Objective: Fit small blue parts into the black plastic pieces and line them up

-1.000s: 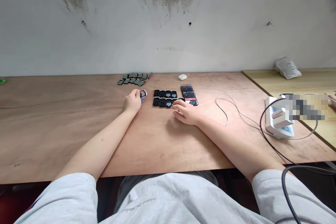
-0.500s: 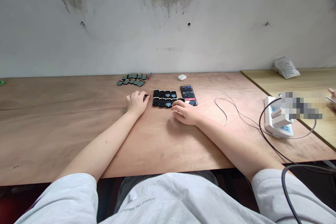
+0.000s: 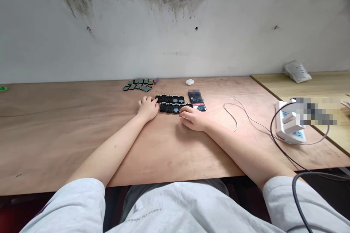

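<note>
Two rows of small black plastic housings lie in the middle of the table, a back row [image 3: 171,99] and a front row [image 3: 169,108]. Some of them show a light blue-grey square. At the left end of the back row, my left hand [image 3: 148,109] has its fingers closed on a black housing [image 3: 158,98], mostly covered by the fingertips. My right hand [image 3: 193,118] rests by the right end of the front row, fingers loosely bent with thumb apart, fingertips over the last pieces. Nothing shows in its grasp.
Several green-grey square modules [image 3: 139,84] lie at the back left beside a screwdriver [image 3: 156,81]. A phone [image 3: 197,100] lies right of the rows, with a white case [image 3: 189,81] behind. A white cable [image 3: 246,113] runs to a power strip [image 3: 291,125].
My left hand has moved right, bringing a black housing up against the left end of the back row. My right hand has stayed nearly in place. The view has tipped slightly.
</note>
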A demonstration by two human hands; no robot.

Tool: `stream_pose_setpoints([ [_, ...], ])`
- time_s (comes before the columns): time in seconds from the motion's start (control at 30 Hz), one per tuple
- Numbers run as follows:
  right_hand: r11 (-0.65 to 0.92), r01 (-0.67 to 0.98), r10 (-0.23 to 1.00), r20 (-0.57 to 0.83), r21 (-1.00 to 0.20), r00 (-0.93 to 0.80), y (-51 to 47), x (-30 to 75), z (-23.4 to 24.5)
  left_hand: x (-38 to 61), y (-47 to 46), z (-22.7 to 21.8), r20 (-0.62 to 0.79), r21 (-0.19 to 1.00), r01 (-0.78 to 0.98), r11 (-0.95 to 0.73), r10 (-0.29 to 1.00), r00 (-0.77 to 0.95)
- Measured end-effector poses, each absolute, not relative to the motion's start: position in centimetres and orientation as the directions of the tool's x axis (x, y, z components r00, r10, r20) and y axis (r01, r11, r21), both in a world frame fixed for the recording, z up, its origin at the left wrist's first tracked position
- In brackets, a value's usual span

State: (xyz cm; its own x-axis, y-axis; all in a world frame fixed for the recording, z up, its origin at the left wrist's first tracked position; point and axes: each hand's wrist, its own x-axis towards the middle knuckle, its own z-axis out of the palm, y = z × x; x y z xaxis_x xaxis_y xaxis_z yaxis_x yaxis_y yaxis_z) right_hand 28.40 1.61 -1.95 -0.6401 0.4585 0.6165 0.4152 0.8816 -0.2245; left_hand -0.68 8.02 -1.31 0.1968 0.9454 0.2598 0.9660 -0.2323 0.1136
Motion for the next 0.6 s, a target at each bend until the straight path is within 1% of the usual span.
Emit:
stream_pose_setpoints([
  [0.2, 0.867, 0.435, 0.489, 0.586, -0.244, -0.647, 1.38, 28.29, -1.71, -1.13, 8.60, -1.93, 0.295, 0.167, 0.937, -0.308, 0.922, 0.250],
  [0.43, 0.862, 0.440, 0.501, 0.567, -0.254, -0.654, 1.33, 28.38, -1.69, -1.02, 8.14, -1.69, 0.280, 0.175, 0.915, -0.364, 0.909, 0.309],
  [0.53, 0.868, 0.436, 0.489, 0.567, -0.240, -0.663, 1.36, 28.37, -1.71, -0.97, 8.02, -1.68, 0.284, 0.172, 0.905, -0.389, 0.899, 0.333],
  [0.6, 0.861, 0.469, 0.489, 0.572, -0.197, -0.658, 1.35, 28.27, -1.68, -0.96, 7.98, -1.69, 0.290, 0.166, 0.899, -0.406, 0.891, 0.349],
])
